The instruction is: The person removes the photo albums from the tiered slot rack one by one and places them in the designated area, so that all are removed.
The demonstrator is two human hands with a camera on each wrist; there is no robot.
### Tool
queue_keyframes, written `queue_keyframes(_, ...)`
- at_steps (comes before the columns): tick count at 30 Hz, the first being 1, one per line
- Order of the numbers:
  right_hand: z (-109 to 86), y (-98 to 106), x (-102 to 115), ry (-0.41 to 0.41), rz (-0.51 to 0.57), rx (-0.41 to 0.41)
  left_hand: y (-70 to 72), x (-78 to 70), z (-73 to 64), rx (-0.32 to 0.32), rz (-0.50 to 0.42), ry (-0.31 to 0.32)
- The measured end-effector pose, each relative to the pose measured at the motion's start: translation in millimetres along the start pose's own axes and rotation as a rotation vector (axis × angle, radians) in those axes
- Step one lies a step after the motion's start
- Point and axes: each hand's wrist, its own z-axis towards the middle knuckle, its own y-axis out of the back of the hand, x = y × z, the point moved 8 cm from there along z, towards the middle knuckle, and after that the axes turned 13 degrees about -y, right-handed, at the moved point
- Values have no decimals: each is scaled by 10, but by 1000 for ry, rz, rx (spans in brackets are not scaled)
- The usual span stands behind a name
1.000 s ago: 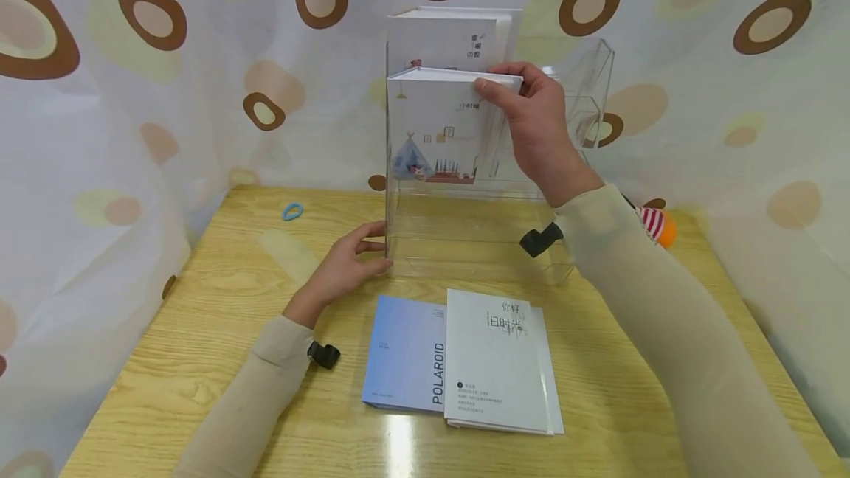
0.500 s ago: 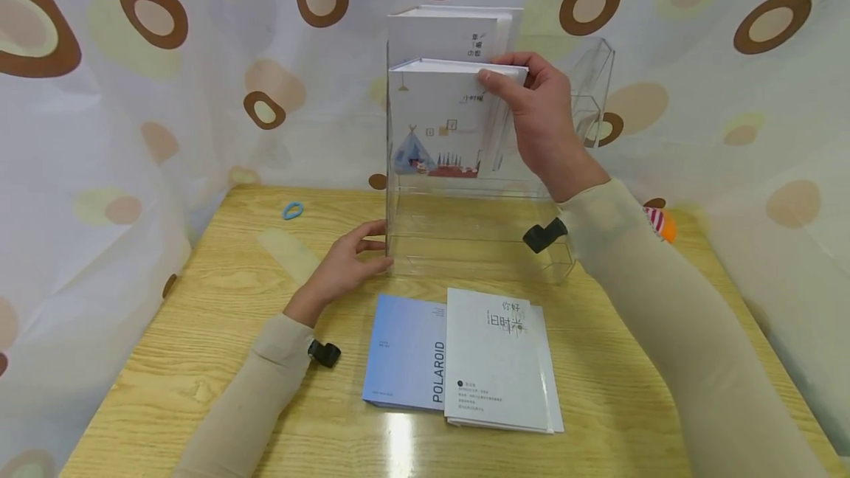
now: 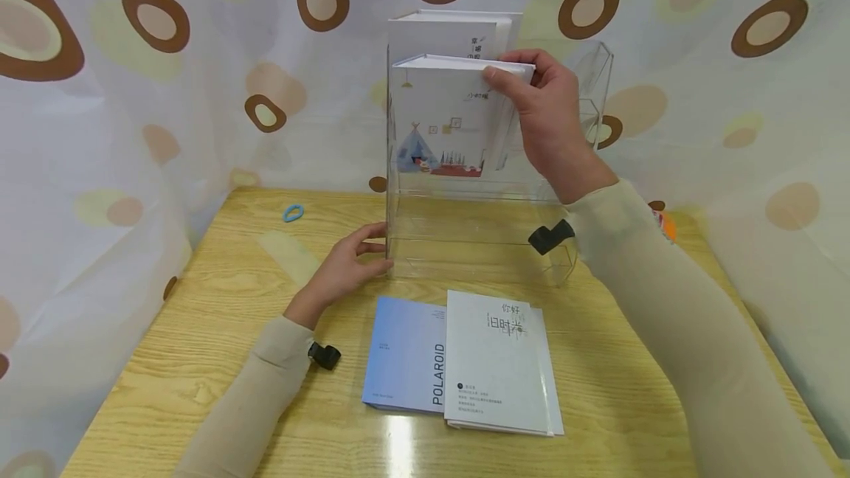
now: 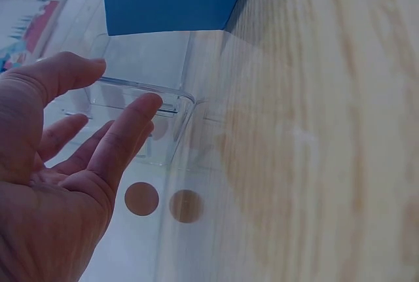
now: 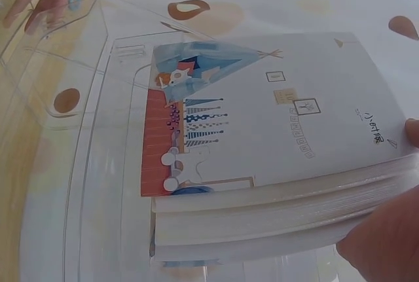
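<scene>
In the head view my right hand [image 3: 551, 113] pinches a white hardcover album [image 3: 438, 105] at its upper right corner, thumb in front and fingers behind. The album stands upright in a clear acrylic rack [image 3: 471, 243], and its cover carries a small tent picture. The right wrist view shows the album's cover [image 5: 308, 118] and thick page edges close up. Another white album [image 3: 425, 35] stands behind it, partly hidden. With fingers extended, my left hand [image 3: 345, 265] touches the rack's left side near the bottom. The left wrist view shows that hand [image 4: 72, 144] against the clear panel.
In front of the rack lie a blue album [image 3: 405, 352] marked POLAROID and a white album [image 3: 494, 367] overlapping it, with another cover under it. A blue ring [image 3: 293, 213] lies at the back left. An orange and striped item [image 3: 666, 227] shows partly behind the right sleeve.
My right hand has raised the white tent-picture album slightly and shifted it a little to the right. The left hand has stayed at the rack's side.
</scene>
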Motion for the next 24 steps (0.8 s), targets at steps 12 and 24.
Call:
queue_keyframes(12, -36, 128, 22, -33, -4, -51, -3, 9, -11, -7, 6, 5)
queue_keyframes(24, -89, 361, -60, -64, 34, -92, 5, 1, -9, -12, 19, 8)
